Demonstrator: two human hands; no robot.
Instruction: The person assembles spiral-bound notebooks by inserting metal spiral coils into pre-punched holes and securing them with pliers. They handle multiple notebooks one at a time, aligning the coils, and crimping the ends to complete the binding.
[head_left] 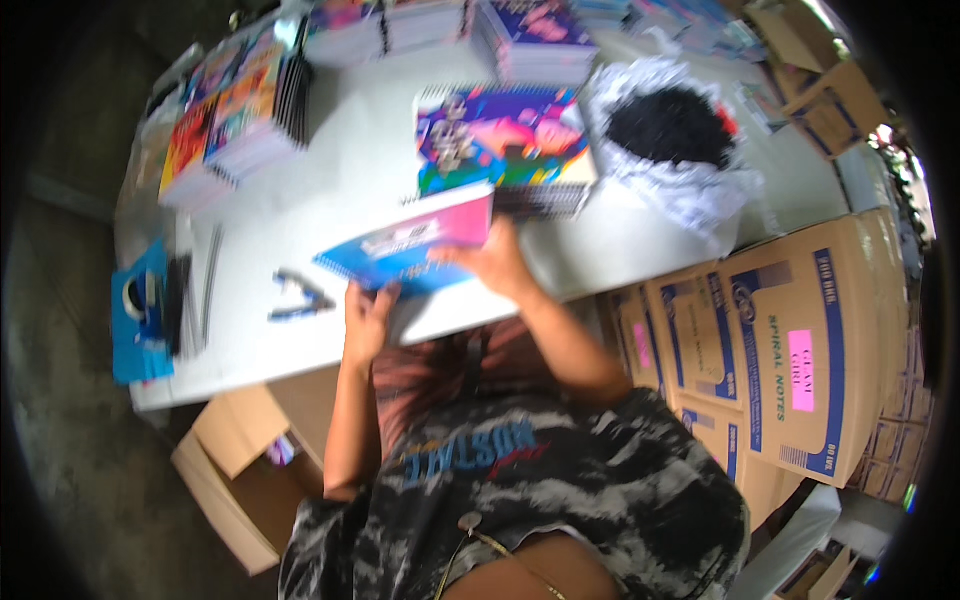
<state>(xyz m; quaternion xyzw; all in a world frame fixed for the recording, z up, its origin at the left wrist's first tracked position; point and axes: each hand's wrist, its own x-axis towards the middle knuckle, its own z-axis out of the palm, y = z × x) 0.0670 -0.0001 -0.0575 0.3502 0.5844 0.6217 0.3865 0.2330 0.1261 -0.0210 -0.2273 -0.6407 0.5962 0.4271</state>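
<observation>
A spiral notebook with a pink and blue cover is held tilted up off the white table, close to its near edge. My left hand grips its lower edge, fingers closed on it. At the right end, my right hand holds the cover with the thumb over its face. Just beyond it lies a stack of spiral notebooks with a bright multicoloured cover. A pair of pliers rests on the tabletop to the left of my left hand. The notebook is slightly blurred.
Piles of notebooks stand at far left and back. A white plastic bag holds a black tangled heap. A tape dispenser sits at the left edge. Cardboard boxes stand right; an open carton is below left.
</observation>
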